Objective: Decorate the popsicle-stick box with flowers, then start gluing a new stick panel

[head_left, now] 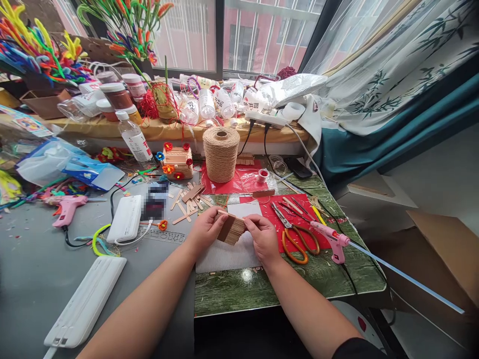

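Craft-stick panel (236, 231): one; pale sticks side by side, a darker brown strip (226, 228) toward the left end; tilted, between my two hands, above the white sheet (224, 260).
Left hand (205, 230): mine; clasping the panel's left end, thumb on the near side, fingers mostly hidden behind.
Right hand (265, 240): mine; thumb and forefinger pinching the panel at its upper right corner.
Panel to sheet: whether the two touch, I cannot tell.
Scissors (287, 225): one pair, orange-brown handles; on the red sheet (298, 218), just right of my right hand, blades pointing away from me.
Pink glue gun (339, 244): farther right; long translucent glue stick (407, 278) jutting from its back past the table edge.
Loose craft sticks (189, 200): one heap, beyond my left hand.
Twine spool (221, 155): one, upright, beyond the panel.
Flower-trimmed stick box (178, 162): one, left of the spool.
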Demonstrator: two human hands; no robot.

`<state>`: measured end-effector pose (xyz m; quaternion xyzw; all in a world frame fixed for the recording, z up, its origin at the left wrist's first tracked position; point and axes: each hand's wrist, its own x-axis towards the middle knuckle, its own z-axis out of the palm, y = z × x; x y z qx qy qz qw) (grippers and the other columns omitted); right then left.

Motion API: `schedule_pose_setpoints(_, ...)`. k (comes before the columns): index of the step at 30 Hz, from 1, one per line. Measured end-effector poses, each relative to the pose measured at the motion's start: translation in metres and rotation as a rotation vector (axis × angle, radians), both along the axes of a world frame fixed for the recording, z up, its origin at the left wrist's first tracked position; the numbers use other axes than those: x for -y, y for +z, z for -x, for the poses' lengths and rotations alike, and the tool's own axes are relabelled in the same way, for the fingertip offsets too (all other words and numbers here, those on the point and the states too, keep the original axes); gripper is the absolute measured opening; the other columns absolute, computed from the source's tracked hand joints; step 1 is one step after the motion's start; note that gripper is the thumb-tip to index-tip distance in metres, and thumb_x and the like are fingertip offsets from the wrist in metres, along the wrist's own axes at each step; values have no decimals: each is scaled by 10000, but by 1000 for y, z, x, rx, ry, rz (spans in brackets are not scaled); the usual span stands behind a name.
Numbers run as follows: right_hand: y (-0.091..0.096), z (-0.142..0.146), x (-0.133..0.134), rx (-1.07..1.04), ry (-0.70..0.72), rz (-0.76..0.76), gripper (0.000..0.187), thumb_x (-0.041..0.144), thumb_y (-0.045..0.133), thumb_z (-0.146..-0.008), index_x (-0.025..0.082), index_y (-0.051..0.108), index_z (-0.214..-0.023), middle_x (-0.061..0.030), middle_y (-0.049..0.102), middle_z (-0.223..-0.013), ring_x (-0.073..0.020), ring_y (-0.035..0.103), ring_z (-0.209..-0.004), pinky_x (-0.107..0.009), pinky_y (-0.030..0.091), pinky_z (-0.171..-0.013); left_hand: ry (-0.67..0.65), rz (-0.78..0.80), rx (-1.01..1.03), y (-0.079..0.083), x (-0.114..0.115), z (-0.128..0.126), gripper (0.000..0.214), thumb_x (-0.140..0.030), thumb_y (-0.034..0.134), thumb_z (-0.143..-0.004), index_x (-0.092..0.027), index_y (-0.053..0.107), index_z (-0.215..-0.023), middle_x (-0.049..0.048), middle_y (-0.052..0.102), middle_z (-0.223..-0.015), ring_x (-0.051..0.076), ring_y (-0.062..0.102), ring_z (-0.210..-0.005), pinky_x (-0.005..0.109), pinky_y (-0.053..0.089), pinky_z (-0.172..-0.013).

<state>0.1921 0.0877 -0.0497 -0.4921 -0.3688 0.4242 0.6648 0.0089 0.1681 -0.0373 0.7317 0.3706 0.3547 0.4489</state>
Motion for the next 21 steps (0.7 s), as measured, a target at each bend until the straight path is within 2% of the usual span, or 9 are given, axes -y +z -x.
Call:
schedule_pose_setpoints(10, -5, 0, -1, 5, -16, -26, 195, 415, 779, -882, 224, 769, -922, -9, 704, -756, -171, 632, -684, -319, 509, -681, 17, 173, 156, -3, -3, -1, 323, -525, 614, -962, -203, 627, -984, 25, 661, -845, 171, 599, -750, 287, 461, -695)
schedule_pose_setpoints(14, -10, -3, -5, -93, -95, -3, 235, 444, 789, -865, 221, 746, -926, -19, 728, -824, -177, 654, -710, -334, 546, -706, -42, 283, 285, -6, -7, -1, 398, -480, 757, -870, -214, 604, -1123, 49, 718, -998, 199, 672, -909, 308, 522, -806)
schedule_pose_setpoints(17, -11, -3, -6, -141, -100, 29, 279, 489, 777, -861, 229, 721, -943, -27, 737, -863, -194, 673, -746, -357, 565, -737, -95, 360, 288, -7, -11, -3, 478, -463, 815, -815, -209, 621, -1170, 89, 736, -1138, 237, 692, -1021, 353, 546, -890)
schedule_pose_setpoints(19, -9, -4, -6, -88, -70, 28, 293, 509, 728, -896, 228, 716, -978, -35, 733, -880, -200, 679, -778, -368, 568, -784, -31, 385, 299, -6, -14, -2, 467, -474, 809, -817, -205, 651, -1164, 90, 746, -1124, 236, 702, -1004, 353, 551, -886)
schedule_pose_setpoints(21, -6, -7, -5, 40, -79, -2, 291, 490, 681, -934, 227, 710, -1054, -56, 734, -984, -210, 686, -906, -383, 554, -899, 94, 385, 384, -4, -18, -1, 442, -481, 802, -821, -210, 667, -1142, 77, 750, -1116, 224, 707, -988, 336, 555, -869)
